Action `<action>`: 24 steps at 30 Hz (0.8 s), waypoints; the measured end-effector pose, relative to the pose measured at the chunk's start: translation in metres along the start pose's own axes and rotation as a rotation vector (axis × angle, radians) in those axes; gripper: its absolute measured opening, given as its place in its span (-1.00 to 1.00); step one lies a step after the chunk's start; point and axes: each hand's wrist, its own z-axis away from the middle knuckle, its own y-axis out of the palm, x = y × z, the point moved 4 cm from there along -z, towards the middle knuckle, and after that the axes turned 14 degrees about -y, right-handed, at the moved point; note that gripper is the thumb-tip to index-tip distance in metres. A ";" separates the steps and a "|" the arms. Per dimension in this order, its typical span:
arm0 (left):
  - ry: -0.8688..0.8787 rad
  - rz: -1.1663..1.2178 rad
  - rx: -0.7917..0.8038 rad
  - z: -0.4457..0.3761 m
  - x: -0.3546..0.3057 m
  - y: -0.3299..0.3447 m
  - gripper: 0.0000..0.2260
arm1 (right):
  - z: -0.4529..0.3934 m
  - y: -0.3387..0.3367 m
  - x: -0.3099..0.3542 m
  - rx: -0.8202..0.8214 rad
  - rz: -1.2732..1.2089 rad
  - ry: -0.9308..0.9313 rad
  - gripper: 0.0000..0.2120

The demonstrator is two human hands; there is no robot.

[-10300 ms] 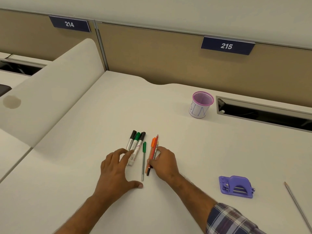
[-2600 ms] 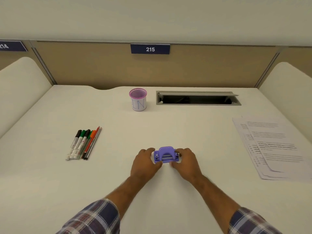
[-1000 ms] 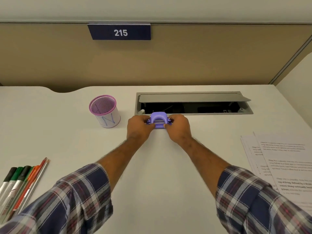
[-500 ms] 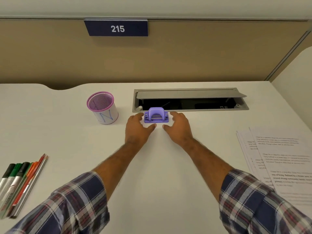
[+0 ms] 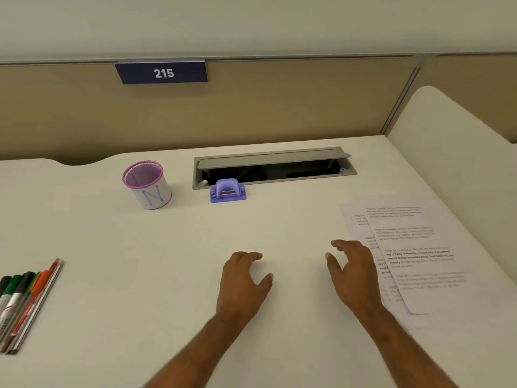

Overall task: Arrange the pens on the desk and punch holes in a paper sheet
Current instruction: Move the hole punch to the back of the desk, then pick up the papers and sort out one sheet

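a: position of hole punch [image 5: 228, 191]?
b: standing on desk [image 5: 195, 275] at far side, touching near rim of open cable tray [image 5: 275, 168], to right of mesh pen cup [image 5: 147, 184]. untouched by either hand.

a: state of left hand [image 5: 242, 284]?
b: palm down over desk centre, fingers loosely bent and slightly spread, thumb out to the side. holding nothing.

a: state of right hand [image 5: 354, 273]?
b: palm down just beside left edge of paper sheets [image 5: 414, 256], fingers relaxed and parted, thumb pointing toward left hand. gripping nothing (contact between outer fingers and paper edge: cannot tell).

a: location of paper?
b: loosely fanned stack of printed sheets at right side of desk, top sheet offset from those under it, lying flat. well apart from hole punch.

a: location of pens [image 5: 23, 301]?
b: lined up side by side at left edge of view, touching one another: black and green capped markers, an orange pen, thinner pens or pencils on right of row. partly cut off by frame edge.

a: other fixtures?
b: number plate [image 5: 163, 72] reading 215 on tan partition [image 5: 279, 107] behind desk; white side divider [image 5: 453, 141] at right. pen cup upright, marked with a blue letter n, pink rim, contents not discernible.
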 end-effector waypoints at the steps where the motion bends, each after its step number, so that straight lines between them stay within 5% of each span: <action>1: 0.012 -0.006 0.015 0.008 -0.003 0.005 -0.60 | 0.007 -0.011 -0.008 -0.028 0.036 0.000 -0.77; 5: 0.036 -0.005 0.054 0.029 -0.017 0.021 -0.61 | 0.022 -0.049 -0.041 -0.095 0.158 0.071 -0.77; 10: 0.036 -0.005 0.095 0.041 -0.038 0.040 -0.61 | 0.039 -0.067 -0.077 0.085 0.314 0.207 -0.69; 21: -0.216 0.130 0.281 0.079 -0.106 0.114 -0.45 | 0.074 -0.058 -0.083 0.131 0.181 0.158 -0.70; 24: -0.283 0.268 0.348 0.090 -0.131 0.140 -0.59 | 0.078 -0.057 -0.083 0.106 0.084 0.146 -0.73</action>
